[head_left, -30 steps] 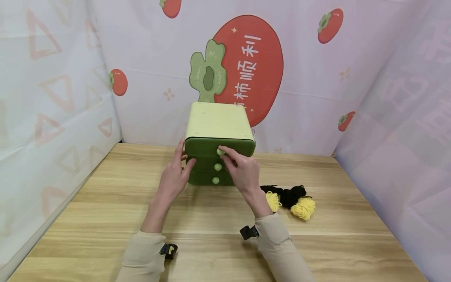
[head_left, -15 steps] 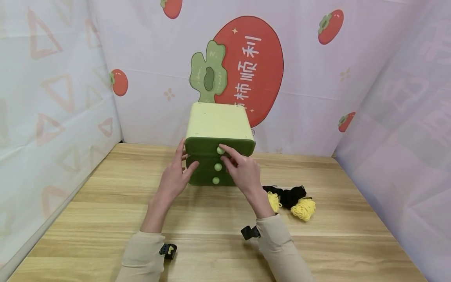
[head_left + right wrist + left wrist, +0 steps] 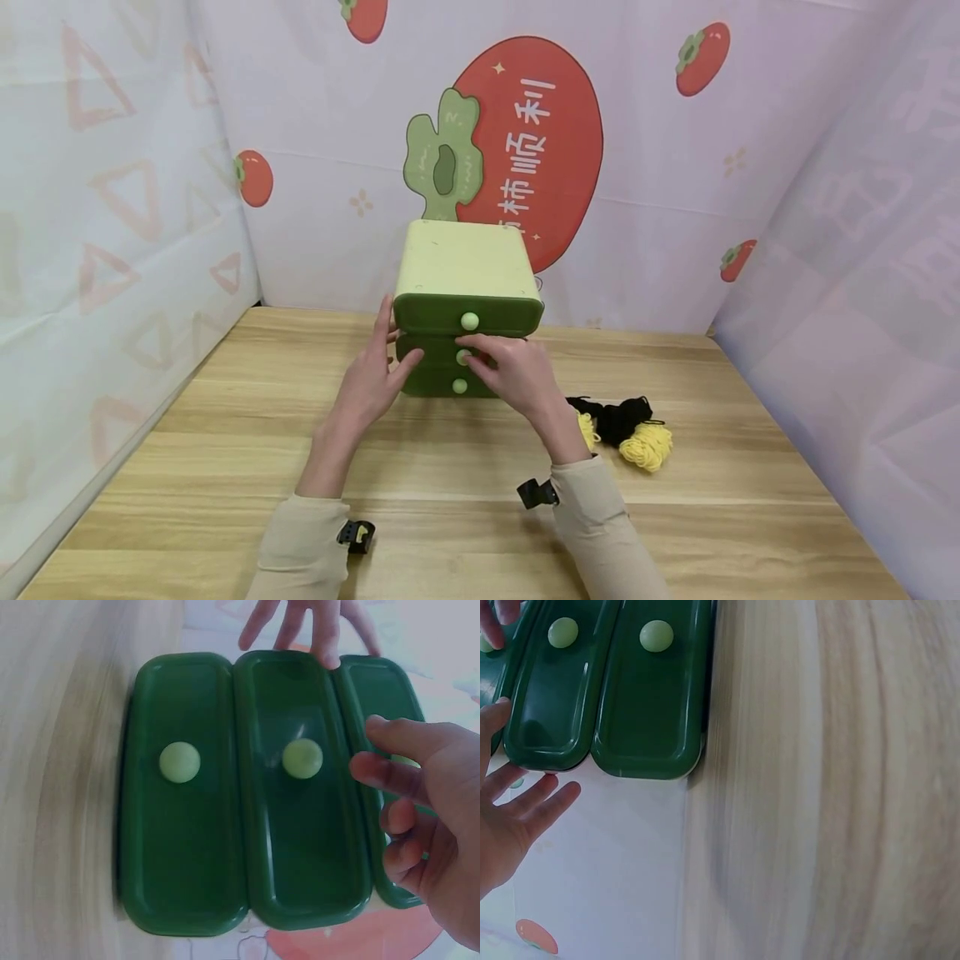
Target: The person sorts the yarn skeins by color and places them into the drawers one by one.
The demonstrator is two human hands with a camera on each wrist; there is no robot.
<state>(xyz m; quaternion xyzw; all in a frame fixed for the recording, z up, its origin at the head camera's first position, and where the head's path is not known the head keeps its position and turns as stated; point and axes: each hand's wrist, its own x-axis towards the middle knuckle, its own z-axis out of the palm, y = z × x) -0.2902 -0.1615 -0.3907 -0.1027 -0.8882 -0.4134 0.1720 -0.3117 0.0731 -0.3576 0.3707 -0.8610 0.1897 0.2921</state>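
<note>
- Bg: pale cloth backdrop (image 3: pixel 300 100) w/ red fruit prints, biggest one (image 3: pixel 551 150) directly behind the unit; cloth walls L & R too.
- Wood-grain bench (image 3: pixel 420 517) below.
- Drawer unit (image 3: pixel 468 258) stands upright on bench, nr the backdrop; pale-yellow top, 3 dk-green fronts stacked, each w/ a round lt-green knob. Top front (image 3: pixel 427 314) looks pushed in.
- L hand (image 3: pixel 369 379) at the unit's L side: fingers spread & extended, gripping nothing; thumb in front of the green fronts, other fingers along the side. Actual contact hard to tell.
- R hand (image 3: pixel 517 375) in front of the unit: fingers loosely bent, slightly parted, nothing held. In head view they overlap mid knob (image 3: pixel 462 357); in R wrist view they're apart from it, over the top front.
- Top knob (image 3: pixel 469 322) in full view from head cam; bottom knob (image 3: pixel 460 386) also uncovered.
- Yarn to R of unit, on bench: black yarn (image 3: pixel 621 421) lying btwn 2 yellow bundles; outer yellow bundle (image 3: pixel 647 447) fully visible, inner yellow bundle (image 3: pixel 587 429) partly hidden by R forearm.
- Beige sleeves (image 3: pixel 303 542) on both arms, blk device (image 3: pixel 356 537) at L wrist, another blk device (image 3: pixel 537 493) at R wrist.
</note>
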